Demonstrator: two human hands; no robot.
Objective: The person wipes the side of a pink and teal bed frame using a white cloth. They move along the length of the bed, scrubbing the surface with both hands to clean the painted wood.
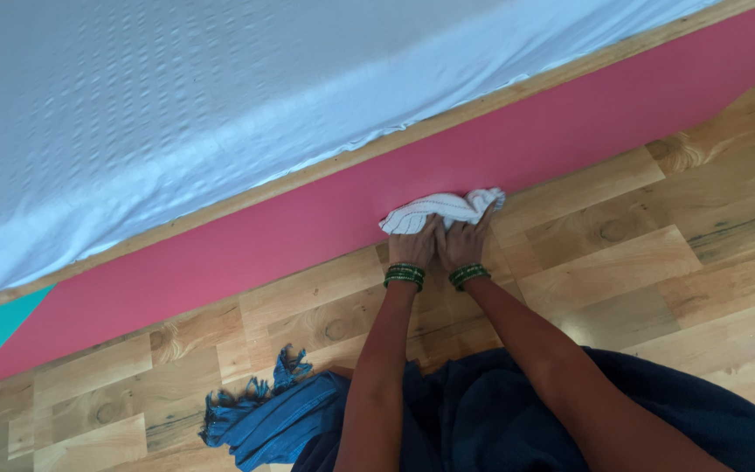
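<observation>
While the white cloth (443, 211) is pressed low against the pink panel (308, 218) by the left hand (412, 245) and right hand (465, 243), both clenched on it, wiping seems underway, its extent undeterminable.

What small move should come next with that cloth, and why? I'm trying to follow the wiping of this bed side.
Probably slide the white cloth sideways along the pink panel. Both hands, left hand and right hand, press it against the panel just above the wooden floor, and long stretches of panel run on to either side of the cloth.
</observation>
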